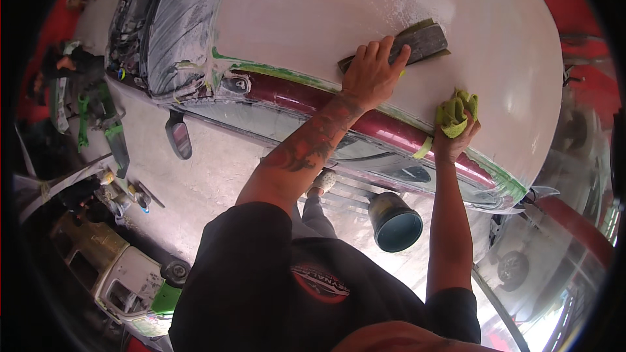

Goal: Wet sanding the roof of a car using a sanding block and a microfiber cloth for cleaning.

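Observation:
My left hand [375, 73] is closed over one end of a dark sanding block [420, 42], with what looks like a sheet of sandpaper under it. The block lies flat on the pale, wet-looking car roof [313, 19]. Farther right, my right hand [460, 135] grips a bunched yellow-green cloth [453, 116] at the roof's near edge. Below the hands runs a dark red side rail [391, 129], with green patches along the roof edge and a strip of tape [424, 148] across the rail.
A dark bucket [396, 225] stands on the floor beside the car. The side mirror [178, 135] juts out at left, near the whitened windshield [186, 26]. A partly stripped vehicle [134, 280] is at lower left. Loose car parts [98, 117] and other people are at far left.

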### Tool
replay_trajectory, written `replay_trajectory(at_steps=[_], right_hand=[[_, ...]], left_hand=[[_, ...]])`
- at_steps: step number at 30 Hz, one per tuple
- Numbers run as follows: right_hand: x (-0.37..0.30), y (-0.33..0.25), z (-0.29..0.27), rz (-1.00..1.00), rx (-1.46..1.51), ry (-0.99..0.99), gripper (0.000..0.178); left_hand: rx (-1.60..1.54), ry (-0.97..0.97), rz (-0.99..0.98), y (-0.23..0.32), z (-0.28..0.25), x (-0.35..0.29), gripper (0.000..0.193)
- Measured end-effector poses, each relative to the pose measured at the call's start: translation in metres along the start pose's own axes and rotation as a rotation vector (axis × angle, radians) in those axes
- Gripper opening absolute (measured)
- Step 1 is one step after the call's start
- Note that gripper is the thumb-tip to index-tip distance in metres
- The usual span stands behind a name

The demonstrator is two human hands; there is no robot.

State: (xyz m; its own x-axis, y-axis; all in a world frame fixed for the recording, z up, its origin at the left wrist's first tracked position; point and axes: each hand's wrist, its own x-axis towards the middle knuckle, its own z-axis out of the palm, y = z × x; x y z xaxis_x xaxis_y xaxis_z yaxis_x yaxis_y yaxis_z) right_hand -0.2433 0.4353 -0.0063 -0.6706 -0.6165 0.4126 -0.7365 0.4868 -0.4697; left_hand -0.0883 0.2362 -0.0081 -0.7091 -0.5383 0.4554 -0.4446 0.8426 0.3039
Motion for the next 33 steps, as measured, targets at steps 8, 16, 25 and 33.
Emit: replay_trajectory(at_steps=[8,16,25,33], right_hand=[[0.004,-0.005,-0.003,0.002,0.0,0.016,0.069],[-0.001,0.009,-0.004,-0.001,0.006,0.011,0.071],[0.004,-0.001,0.002,-0.026,-0.011,0.038,0.067],[0.0,0.006,-0.003,-0.008,0.014,0.033,0.071]], left_hand=[[0.391,0.152,-0.471,-0.197,-0.068,-0.023,0.055],[0.043,0.064,0.012,-0.042,-0.016,0.002,0.062],[0.226,0.127,-0.512,-0.104,-0.038,-0.004,0.052],[0.246,0.099,-0.265,-0.144,-0.06,-0.005,0.056]])
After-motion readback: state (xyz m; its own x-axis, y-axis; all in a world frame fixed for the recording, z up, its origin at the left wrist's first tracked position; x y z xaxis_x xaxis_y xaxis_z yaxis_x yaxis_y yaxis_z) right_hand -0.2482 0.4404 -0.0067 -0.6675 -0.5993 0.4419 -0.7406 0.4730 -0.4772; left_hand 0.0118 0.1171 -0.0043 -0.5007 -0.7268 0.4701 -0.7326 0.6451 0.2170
